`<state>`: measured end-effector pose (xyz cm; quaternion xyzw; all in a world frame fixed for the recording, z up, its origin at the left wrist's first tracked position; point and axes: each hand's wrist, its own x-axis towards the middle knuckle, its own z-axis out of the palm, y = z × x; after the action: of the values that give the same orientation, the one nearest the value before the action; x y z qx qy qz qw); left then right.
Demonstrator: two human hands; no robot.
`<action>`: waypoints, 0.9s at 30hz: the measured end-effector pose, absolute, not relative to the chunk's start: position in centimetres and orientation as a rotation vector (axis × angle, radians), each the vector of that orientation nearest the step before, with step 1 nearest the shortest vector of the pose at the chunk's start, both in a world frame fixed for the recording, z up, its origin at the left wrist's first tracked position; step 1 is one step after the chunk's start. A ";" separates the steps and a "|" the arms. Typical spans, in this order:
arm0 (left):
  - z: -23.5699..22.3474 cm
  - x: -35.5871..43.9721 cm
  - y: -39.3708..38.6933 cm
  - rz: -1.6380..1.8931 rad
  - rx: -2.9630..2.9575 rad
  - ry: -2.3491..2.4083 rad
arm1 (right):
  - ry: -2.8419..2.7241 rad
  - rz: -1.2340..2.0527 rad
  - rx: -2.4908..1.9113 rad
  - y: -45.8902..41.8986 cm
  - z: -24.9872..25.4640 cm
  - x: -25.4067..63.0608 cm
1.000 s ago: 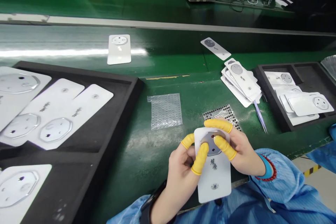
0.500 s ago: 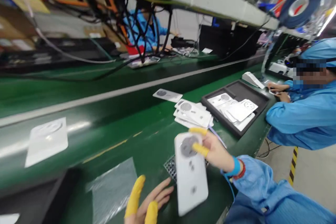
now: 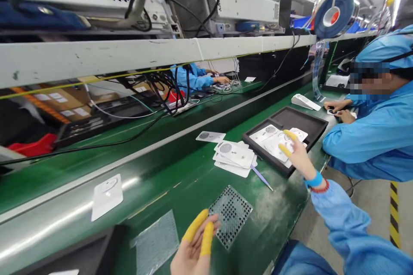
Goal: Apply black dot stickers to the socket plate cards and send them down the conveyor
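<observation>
Yellow-tipped left hand (image 3: 192,247) spread wide, cut off below, perforated-looking dotted sheet (image 3: 231,217) beside it, right hand (image 3: 298,157) partly hiding glossy cards (image 3: 273,142), grip unclear, black tray (image 3: 300,120) near table's (image 3: 274,215) front edge

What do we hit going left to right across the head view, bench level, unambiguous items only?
Single white card → clear plastic wrap → person's left hand → black-dotted sheet → purple tweezers → person's right hand → co-worker's hands.

No text readable; marks on cards (image 3: 234,154) blurred
</observation>
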<state>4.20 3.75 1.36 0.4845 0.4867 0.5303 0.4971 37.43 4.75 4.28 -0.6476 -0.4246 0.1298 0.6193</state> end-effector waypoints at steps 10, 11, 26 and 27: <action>11.0 9.9 -0.7 1.308 1.877 0.619 | -1.332 1.110 -0.848 -3.0 8.0 26.4; 11.1 9.7 -0.9 1.327 1.931 0.602 | -1.354 1.089 -0.851 -3.1 8.2 26.3; 10.5 5.9 -0.8 0.980 2.407 0.494 | -1.756 1.009 -0.908 -3.4 10.0 26.9; 10.6 5.8 -0.8 0.965 2.398 0.500 | -1.760 1.073 -0.901 -3.2 9.9 27.0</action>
<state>5.80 -0.77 10.63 0.8815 0.1836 0.3548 0.2515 27.03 -3.22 9.92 -0.3614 -0.7058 0.4303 0.4315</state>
